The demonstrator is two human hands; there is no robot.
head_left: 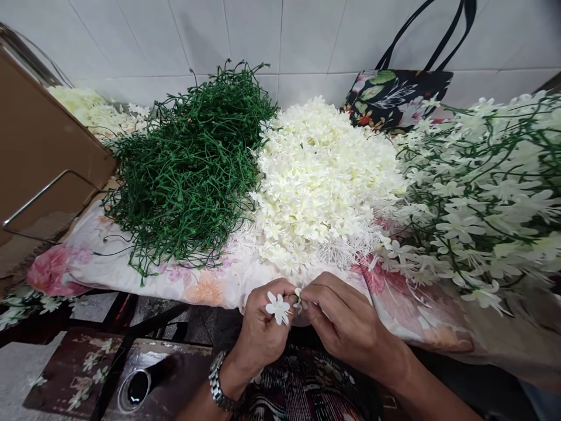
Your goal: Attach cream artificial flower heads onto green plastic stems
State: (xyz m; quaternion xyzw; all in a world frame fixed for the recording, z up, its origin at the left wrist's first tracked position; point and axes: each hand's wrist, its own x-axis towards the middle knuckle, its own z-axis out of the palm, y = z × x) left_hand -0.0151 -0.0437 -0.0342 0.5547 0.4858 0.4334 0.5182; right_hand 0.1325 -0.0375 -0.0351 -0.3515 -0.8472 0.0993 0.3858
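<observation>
Both hands meet right at the near edge of the surface. The left hand point(259, 327) is curled shut and pinches a small white star-shaped artificial flower point(278, 307) between thumb and fingertips, petals fanned toward the camera. The right hand point(346, 324), touching the left at the fingertips, nips a tiny white blossom piece point(298, 292) between thumb and forefinger; what exactly that piece is, I cannot tell. Both look feather-light, with thin, soft petals that would likely crease or bend under a squeeze, so the sensible hold seems to be at the firmer centre, not the petal tips. Just beyond the knuckles sits a big heap of cream-white artificial blossoms point(319, 181) on a floral-printed cloth point(205, 286). Beyond and to the left of the left hand lies a springy tangle of green plastic stems point(188, 169), and off to the right of the right hand spread sprays of white flowers on green stems point(482, 193). A silver metal wristwatch point(218, 383) rides the left wrist.
</observation>
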